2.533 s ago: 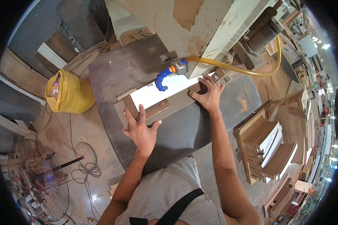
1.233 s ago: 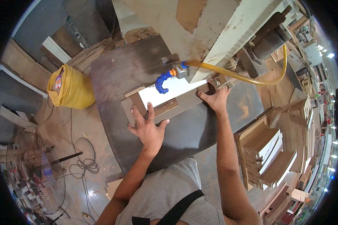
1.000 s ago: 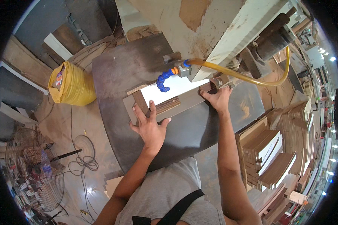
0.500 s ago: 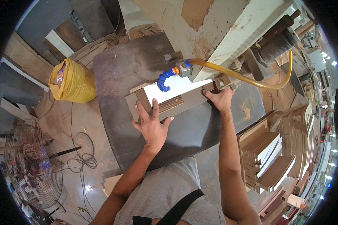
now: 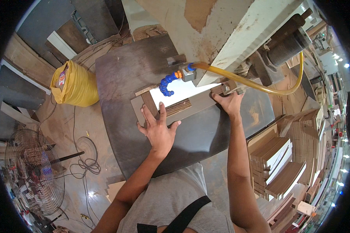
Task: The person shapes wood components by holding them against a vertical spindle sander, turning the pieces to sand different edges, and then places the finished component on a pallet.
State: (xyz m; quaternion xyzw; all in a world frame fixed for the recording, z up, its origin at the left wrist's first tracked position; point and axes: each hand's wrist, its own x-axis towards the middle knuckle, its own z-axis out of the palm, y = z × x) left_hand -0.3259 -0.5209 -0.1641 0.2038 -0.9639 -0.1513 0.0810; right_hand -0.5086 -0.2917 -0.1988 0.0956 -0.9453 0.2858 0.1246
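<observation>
A brown wooden jig (image 5: 196,104) lies on the dark metal table (image 5: 171,153), with a white panel (image 5: 154,94) set in it. My left hand (image 5: 160,134) rests on the jig's left part, its fingers spread and their tips by the panel's corner. At the other end my right hand (image 5: 230,105) grips the jig, thumb on the near edge and fingers bent round the end. A blue jointed hose (image 5: 165,85) curls down above the panel. The machine's pale column (image 5: 217,42) hides the panel's far side.
A yellow sack (image 5: 76,85) stands on the floor at the left. Nearer are a wire-caged fan (image 5: 35,171) and a coiled cable (image 5: 91,165). A yellowish air tube (image 5: 256,84) arches over the right side, and stacked cut boards (image 5: 278,165) stand beside the table.
</observation>
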